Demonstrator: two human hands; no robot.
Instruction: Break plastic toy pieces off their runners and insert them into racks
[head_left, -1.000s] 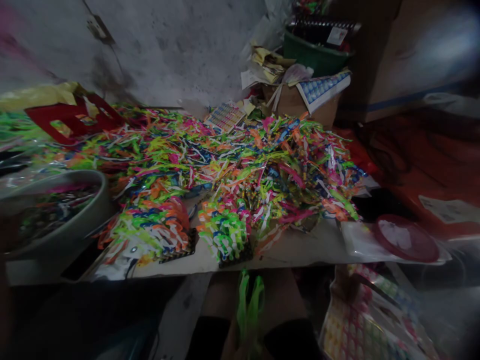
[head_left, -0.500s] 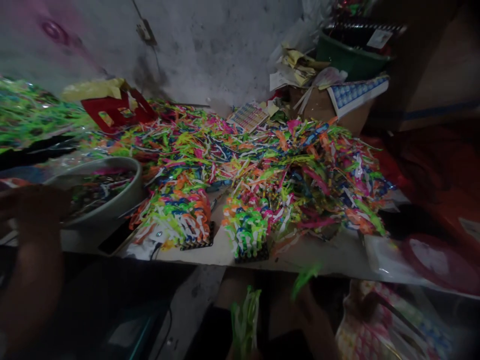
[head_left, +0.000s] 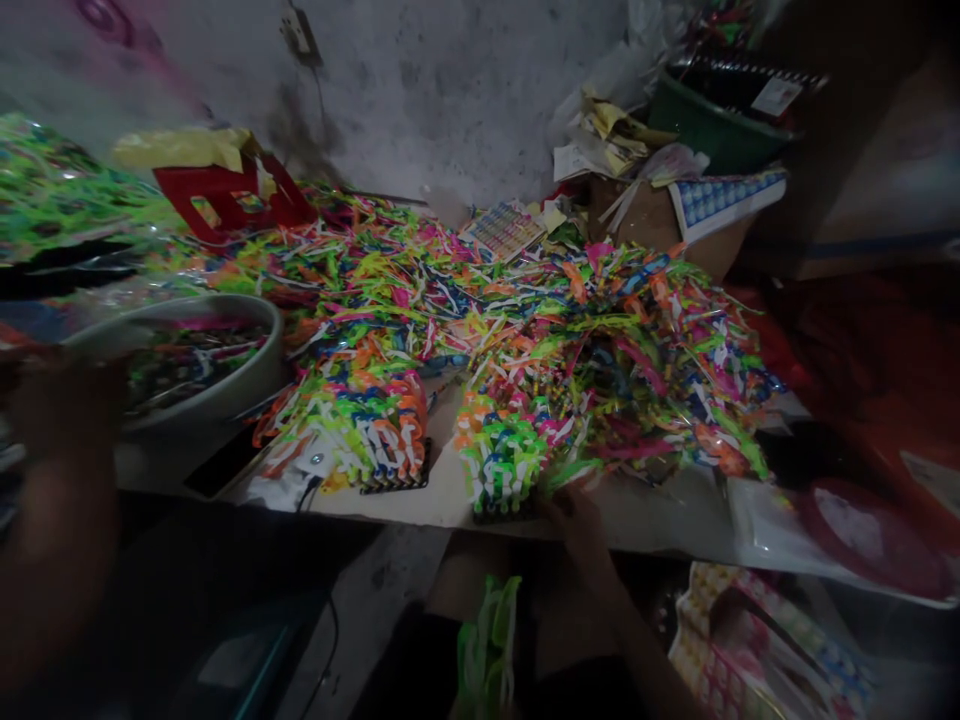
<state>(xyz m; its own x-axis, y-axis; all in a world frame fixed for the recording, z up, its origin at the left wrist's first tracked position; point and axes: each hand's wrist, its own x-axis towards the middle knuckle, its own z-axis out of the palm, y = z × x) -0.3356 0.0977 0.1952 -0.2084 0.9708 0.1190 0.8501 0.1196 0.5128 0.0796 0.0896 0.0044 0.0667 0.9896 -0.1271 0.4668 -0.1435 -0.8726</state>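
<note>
My right hand [head_left: 574, 515] is at the table's front edge, fingers closed around a limp green plastic piece [head_left: 571, 472]. Directly to its left stands a dark peg block [head_left: 504, 515], its rows filled with green, white and orange plastic pieces [head_left: 501, 460]. Low in the picture, a bunch of long green plastic strips [head_left: 487, 645] stands upright above the lap. My left hand seems to grip its lower end but is almost lost in the dark at the bottom edge. A second filled block [head_left: 397, 482] sits further left.
A large heap of multicoloured plastic pieces [head_left: 600, 340] covers the table's back. On the left, another person's arm [head_left: 64, 440] reaches to a pale basin [head_left: 202, 400] of small parts. A phone-like dark slab [head_left: 221, 462], a red crate [head_left: 232, 200] and a pink round lid [head_left: 874, 535] lie around.
My right hand has risen from below the table edge, bringing the green piece up beside the right-hand block. The view has shifted slightly. The green bunch stays low in the picture.
</note>
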